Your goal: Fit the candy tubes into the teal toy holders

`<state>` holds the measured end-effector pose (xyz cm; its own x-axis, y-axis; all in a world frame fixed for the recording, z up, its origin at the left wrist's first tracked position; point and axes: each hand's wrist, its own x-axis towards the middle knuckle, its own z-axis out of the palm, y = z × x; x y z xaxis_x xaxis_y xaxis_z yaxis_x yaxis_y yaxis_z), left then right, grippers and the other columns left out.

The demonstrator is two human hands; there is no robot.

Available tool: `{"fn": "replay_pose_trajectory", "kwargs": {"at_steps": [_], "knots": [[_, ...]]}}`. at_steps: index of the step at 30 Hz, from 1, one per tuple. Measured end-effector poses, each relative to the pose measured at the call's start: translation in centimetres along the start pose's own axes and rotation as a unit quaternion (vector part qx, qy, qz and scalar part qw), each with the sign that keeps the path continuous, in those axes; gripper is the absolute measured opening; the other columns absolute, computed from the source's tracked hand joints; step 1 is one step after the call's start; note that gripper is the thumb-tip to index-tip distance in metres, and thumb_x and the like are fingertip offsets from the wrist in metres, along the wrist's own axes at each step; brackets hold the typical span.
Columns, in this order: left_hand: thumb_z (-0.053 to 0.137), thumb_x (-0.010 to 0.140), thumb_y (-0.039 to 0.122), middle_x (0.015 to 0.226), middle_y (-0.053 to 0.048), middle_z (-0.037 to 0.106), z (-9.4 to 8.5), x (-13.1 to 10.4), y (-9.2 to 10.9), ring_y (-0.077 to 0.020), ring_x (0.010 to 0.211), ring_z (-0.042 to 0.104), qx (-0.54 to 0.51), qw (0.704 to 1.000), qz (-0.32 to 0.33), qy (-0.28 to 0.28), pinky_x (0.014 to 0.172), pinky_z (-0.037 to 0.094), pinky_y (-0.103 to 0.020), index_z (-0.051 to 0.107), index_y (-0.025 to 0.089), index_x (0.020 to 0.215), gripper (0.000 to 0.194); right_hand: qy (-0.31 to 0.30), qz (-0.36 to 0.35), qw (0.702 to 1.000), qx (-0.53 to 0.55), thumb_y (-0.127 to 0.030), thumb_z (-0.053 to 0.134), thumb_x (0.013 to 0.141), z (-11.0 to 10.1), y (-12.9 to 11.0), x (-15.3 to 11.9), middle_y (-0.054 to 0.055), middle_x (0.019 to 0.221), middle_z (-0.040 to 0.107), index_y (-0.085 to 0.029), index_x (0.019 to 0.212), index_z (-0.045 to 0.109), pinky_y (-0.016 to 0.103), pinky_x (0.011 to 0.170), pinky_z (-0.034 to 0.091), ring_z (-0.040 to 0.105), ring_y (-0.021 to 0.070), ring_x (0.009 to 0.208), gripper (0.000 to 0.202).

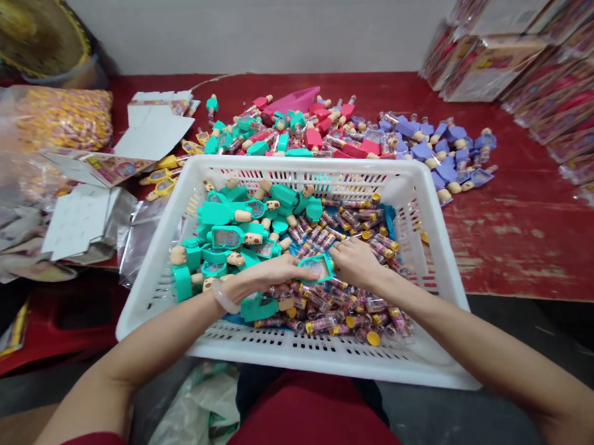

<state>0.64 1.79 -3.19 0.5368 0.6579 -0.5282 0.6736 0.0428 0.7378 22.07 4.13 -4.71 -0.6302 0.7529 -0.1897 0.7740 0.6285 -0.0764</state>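
A turquoise piece with a clear window is gripped in the left hand, the thumb laid over the window and the fingers tucked beneath. The right hand is held at the right end of the turquoise piece with its fingers curled inward; whether anything is pinched in it cannot be told. A pale bracelet is worn on the left wrist.

The turquoise piece is held above the middle of a white basket, which is set across the near edge of the red desk, its near side jutting past that edge. Inside, more turquoise pieces with beige knobs are heaped toward the left side, and clear tubes with yellow ends are spread toward the right side and the near edge, partly over a blue sheet.

Beyond the basket's far edge, red pieces are piled, mixed with turquoise ones, and purple pieces are gathered by its far right corner. Toward the desk's left end, white cards and a clear bag of yellow items are placed. Wrapped packages are stacked at the far right corner of the desk.
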Motion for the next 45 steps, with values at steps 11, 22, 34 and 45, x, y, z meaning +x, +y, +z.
{"fn": "replay_pose_trajectory", "kwargs": {"at_steps": [11, 22, 34, 45], "knots": [[0.056, 0.085, 0.038, 0.100, -0.008, 0.067, 0.5, 0.1, 0.3, -0.0234, 0.090, 0.061, 0.335, 0.919, 0.085, 0.191, 0.068, 0.043, -0.028, 0.057, 0.024, 0.120, 0.038, -0.130, 0.057, 0.985, 0.099, -0.039, 0.051, 0.081, -1.1, 0.9, 0.3, 0.010, 0.084, 0.070, -0.017, 0.092, 0.067, 0.025, 0.057, 0.038, 0.063, 0.0216, 0.071, 0.029], [0.059, 0.082, 0.042, 0.128, -0.015, 0.052, -13.9, 1.5, 6.5, -0.0229, 0.108, 0.055, 0.077, 0.895, 0.090, 0.430, 0.090, 0.043, -0.035, 0.035, 0.009, 0.137, 0.069, -0.149, 0.093, 0.984, 0.019, -0.022, 0.053, 0.081, 2.6, -0.6, 1.4, 0.019, 0.092, 0.070, -0.011, 0.093, 0.070, 0.038, 0.077, 0.047, 0.066, 0.0291, 0.088, 0.024], [0.051, 0.075, 0.006, 0.094, -0.017, 0.064, -2.8, 1.7, -2.2, -0.0349, 0.117, 0.045, 0.464, 0.867, 0.020, 0.179, 0.099, 0.029, -0.053, 0.064, 0.012, 0.086, 0.018, -0.151, 0.056, 0.986, 0.048, -0.003, 0.057, 0.068, 5.2, -1.8, 0.8, 0.021, 0.086, 0.070, -0.008, 0.080, 0.070, 0.051, 0.087, 0.041, 0.066, 0.0329, 0.087, 0.019], [0.056, 0.072, 0.067, 0.103, -0.008, 0.059, -3.8, -1.5, 0.9, -0.0241, 0.086, 0.059, 0.100, 0.970, -0.006, 0.223, 0.071, 0.045, -0.032, 0.043, 0.017, 0.125, 0.073, 0.118, 0.074, 0.860, 0.491, -0.027, 0.063, 0.069, -2.4, 1.3, 0.3, 0.005, 0.096, 0.066, -0.016, 0.093, 0.055, 0.028, 0.077, 0.048, 0.061, 0.0194, 0.090, 0.028]]}}
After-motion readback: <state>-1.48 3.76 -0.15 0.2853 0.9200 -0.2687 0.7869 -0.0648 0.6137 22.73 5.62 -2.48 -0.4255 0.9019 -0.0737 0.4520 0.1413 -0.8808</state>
